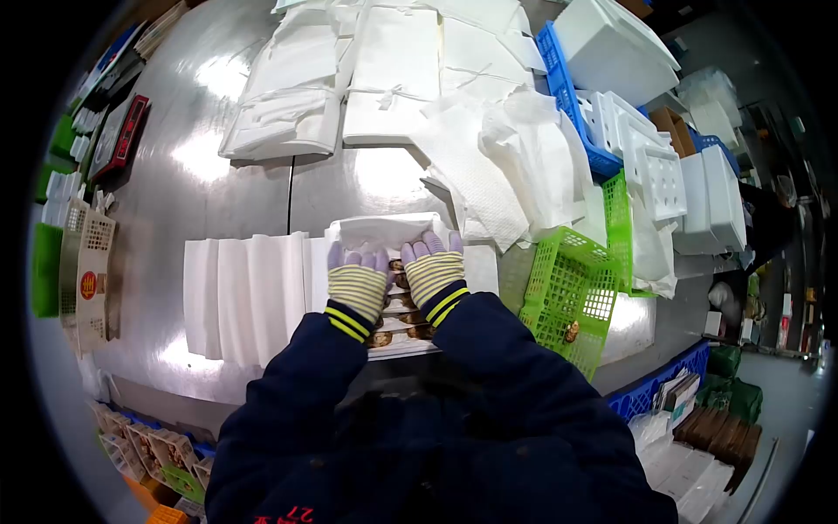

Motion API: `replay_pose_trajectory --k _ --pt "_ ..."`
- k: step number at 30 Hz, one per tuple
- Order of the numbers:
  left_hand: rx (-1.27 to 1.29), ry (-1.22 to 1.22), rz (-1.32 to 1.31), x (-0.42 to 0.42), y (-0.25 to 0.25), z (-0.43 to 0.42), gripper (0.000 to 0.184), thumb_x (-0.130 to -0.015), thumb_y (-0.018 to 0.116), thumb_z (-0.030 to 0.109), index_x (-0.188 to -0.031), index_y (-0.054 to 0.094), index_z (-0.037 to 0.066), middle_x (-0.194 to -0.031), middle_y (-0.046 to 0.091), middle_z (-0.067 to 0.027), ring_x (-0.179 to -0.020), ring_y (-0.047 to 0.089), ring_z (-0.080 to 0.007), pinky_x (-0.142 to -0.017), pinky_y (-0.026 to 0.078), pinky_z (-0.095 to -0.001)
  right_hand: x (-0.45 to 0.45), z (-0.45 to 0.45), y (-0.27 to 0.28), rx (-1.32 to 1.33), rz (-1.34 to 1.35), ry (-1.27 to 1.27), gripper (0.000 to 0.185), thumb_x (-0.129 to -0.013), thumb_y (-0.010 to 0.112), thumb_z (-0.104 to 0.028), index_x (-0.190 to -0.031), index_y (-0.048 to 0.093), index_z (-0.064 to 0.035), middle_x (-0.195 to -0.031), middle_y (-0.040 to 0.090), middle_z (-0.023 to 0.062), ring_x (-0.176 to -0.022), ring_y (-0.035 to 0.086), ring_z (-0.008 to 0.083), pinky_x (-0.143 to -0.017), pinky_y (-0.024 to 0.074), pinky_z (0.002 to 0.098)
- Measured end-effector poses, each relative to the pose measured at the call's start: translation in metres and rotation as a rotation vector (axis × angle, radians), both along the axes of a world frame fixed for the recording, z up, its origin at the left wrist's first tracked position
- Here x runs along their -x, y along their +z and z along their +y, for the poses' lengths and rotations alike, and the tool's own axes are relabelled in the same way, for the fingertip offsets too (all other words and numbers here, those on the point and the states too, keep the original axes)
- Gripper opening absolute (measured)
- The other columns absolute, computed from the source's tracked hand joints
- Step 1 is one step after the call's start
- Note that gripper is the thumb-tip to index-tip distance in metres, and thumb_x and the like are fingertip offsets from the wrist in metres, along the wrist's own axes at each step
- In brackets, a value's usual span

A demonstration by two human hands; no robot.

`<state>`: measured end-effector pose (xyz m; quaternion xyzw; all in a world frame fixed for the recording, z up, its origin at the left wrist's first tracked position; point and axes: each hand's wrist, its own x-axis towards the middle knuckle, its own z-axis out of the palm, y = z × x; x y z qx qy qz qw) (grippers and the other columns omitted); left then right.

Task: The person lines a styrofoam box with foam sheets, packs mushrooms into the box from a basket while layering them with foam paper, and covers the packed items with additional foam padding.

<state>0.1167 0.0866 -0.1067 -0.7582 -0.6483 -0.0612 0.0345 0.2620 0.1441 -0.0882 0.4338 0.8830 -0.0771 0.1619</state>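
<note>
A white tray or box with a white lining (384, 225) lies in front of me on the steel table. Rows of small brown, lumpy pieces (381, 339) sit in it on white sheets; I cannot make out their kind. Both hands wear striped gloves with lilac fingertips. My left hand (356, 284) rests over the tray's left side, fingers stretched forward and apart. Over the right side, my right hand (434, 272) also has its fingers extended, near the upper brown pieces. My hands and sleeves hide part of the tray, and no held object shows in either hand.
Folded white sheets (249, 297) lie left of the tray. Stacks of white paper (393, 70) cover the table's far side. A green basket (567, 284) with one brown piece stands at right, near blue crates (567, 96) and foam boxes (615, 44). A red-framed scale (122, 140) sits far left.
</note>
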Motion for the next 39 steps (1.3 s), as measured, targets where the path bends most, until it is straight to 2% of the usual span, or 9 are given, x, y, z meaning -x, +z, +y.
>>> replay_pose_trajectory --k 9,14,21,26,28,29,30,35,39 --pt "0.045 0.009 -0.069 0.015 0.008 -0.012 0.047 -0.085 0.054 0.022 -0.128 0.045 0.008 -0.119 0.053 -0.0117 -0.113 0.049 -0.0292 -0.101 0.027 -0.0574 -0.048 -0.027 0.039 -0.156 0.602 -0.023 0.044 -0.077 0.053 -0.012 -0.120 0.052 -0.0124 -0.123 0.051 0.0122 -0.116 0.047 0.0292 -0.098 0.0356 0.0440" --pt "-0.165 -0.008 -0.424 0.020 0.012 -0.014 0.038 -0.090 0.049 0.011 -0.127 0.047 0.003 -0.123 0.053 -0.0178 -0.113 0.048 -0.0363 -0.099 0.034 -0.0474 -0.250 -0.053 0.027 -0.126 0.996 -0.798 0.026 -0.088 0.053 -0.016 -0.110 0.061 -0.0045 -0.097 0.066 0.0182 -0.081 0.065 0.0300 -0.077 0.0512 0.0338" --pt "-0.239 -0.011 -0.514 0.020 0.000 -0.013 0.037 -0.091 0.049 0.009 -0.127 0.048 0.001 -0.123 0.054 -0.0183 -0.113 0.050 -0.0359 -0.099 0.037 -0.0429 -0.336 -0.088 -0.008 0.105 -0.175 -1.195 0.052 -0.085 0.056 -0.039 -0.124 0.051 -0.0054 -0.114 0.060 0.0205 -0.103 0.058 0.0360 -0.091 0.0460 0.0384" --pt "-0.356 0.023 -0.494 0.011 0.023 -0.016 0.039 -0.088 0.054 0.010 -0.125 0.050 -0.002 -0.121 0.054 -0.0209 -0.112 0.051 -0.0378 -0.098 0.038 -0.0443 -0.322 -0.057 -0.047 0.234 -0.085 -1.374 0.033 -0.091 0.048 -0.030 -0.106 0.056 -0.0016 -0.093 0.063 0.0143 -0.085 0.061 0.0267 -0.079 0.0500 0.0359" --pt "-0.355 -0.056 -0.501 0.005 0.031 -0.026 0.040 -0.084 0.058 0.010 -0.122 0.051 -0.002 -0.115 0.056 -0.0222 -0.105 0.053 -0.0395 -0.092 0.041 -0.0457 -0.406 -0.073 -0.182 0.034 1.555 -2.424 0.027 -0.092 0.047 -0.025 -0.096 0.058 -0.0007 -0.083 0.061 0.0096 -0.073 0.056 0.0208 -0.073 0.0493 0.0329" --pt "-0.241 -0.012 -0.617 -0.006 0.038 -0.034 0.040 -0.082 0.060 0.012 -0.120 0.053 -0.001 -0.112 0.057 -0.0215 -0.101 0.055 -0.0392 -0.089 0.043 -0.0456 -0.422 -0.071 -0.203 0.079 1.708 -2.451 0.023 -0.092 0.047 -0.021 -0.092 0.058 -0.0008 -0.080 0.061 0.0078 -0.068 0.054 0.0178 -0.073 0.0496 0.0323" --pt "-0.292 -0.090 -0.672 -0.020 0.034 -0.037 0.039 -0.082 0.061 0.013 -0.118 0.054 0.000 -0.109 0.058 -0.0210 -0.098 0.056 -0.0383 -0.086 0.044 -0.0458 -0.335 -0.053 -0.092 0.000 1.474 -2.537 0.034 -0.093 0.043 -0.025 -0.115 0.051 -0.0009 -0.113 0.057 0.0118 -0.110 0.052 0.0227 -0.091 0.0441 0.0364" --pt "0.064 -0.253 -0.825 -0.060 0.051 -0.051 0.031 -0.084 0.058 0.014 -0.111 0.055 0.000 -0.096 0.062 -0.0185 -0.085 0.060 -0.0351 -0.072 0.048 -0.0426 -0.333 -0.069 -0.079 0.058 0.334 -1.503 0.041 -0.085 0.053 -0.016 -0.122 0.044 -0.0003 -0.111 0.055 0.0130 -0.098 0.053 0.0208 -0.083 0.0455 0.0339" --pt "0.354 -0.199 -1.060 -0.069 0.041 -0.061 0.033 -0.088 0.060 0.019 -0.114 0.056 -0.002 -0.088 0.063 -0.0141 -0.080 0.063 -0.0243 -0.072 0.049 -0.0317 -0.239 -0.062 -0.002 -0.013 0.938 -1.028 0.046 -0.075 0.064 -0.004 -0.117 0.046 -0.0008 -0.096 0.058 0.0126 -0.077 0.056 0.0145 -0.064 0.0494 0.0296"
